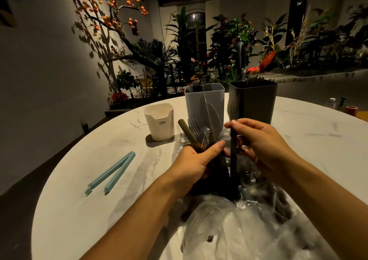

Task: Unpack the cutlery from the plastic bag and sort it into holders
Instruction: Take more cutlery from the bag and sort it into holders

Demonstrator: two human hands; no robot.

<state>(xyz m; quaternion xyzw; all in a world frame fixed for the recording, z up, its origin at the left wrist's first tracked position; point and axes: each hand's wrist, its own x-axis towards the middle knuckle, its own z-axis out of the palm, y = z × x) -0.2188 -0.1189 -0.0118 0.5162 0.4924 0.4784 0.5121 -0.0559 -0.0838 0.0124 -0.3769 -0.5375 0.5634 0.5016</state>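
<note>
Above the crumpled plastic bag point(229, 226) on the bench point(99, 210), left hand point(196, 164) grips a bundle of cutlery point(201, 132), forks and knives upright. Right hand point(264, 142) pinches one dark utensil point(233, 152) beside it. Behind stand a white holder point(159, 122), grey holder point(204, 102) and dark holder point(253, 100). Blue clip point(111, 173) lies left.
</note>
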